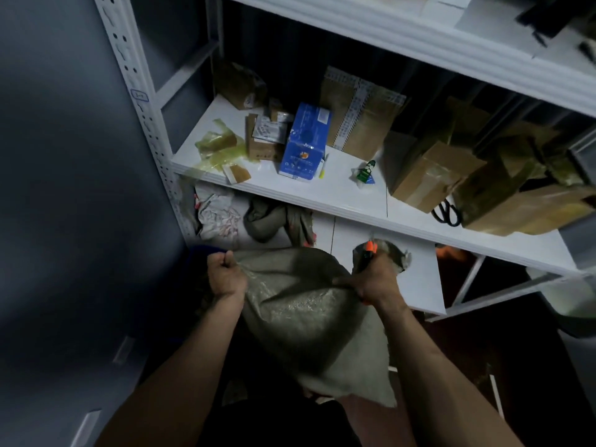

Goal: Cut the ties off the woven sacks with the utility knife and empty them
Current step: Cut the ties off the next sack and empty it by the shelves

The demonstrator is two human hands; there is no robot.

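Hanging lengthwise, woven sack (306, 314) fisted by left hand (225, 276), right hand (376, 283); utility knife (370, 247) in right grip.

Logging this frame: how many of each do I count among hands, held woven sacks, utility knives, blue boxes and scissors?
Hands: 2, the left hand and the right hand, both gripping the sack
Woven sack, held: 1
Utility knife, in the right hand: 1
Blue box, on the shelf: 1
Scissors, on the shelf: 1
Total: 6
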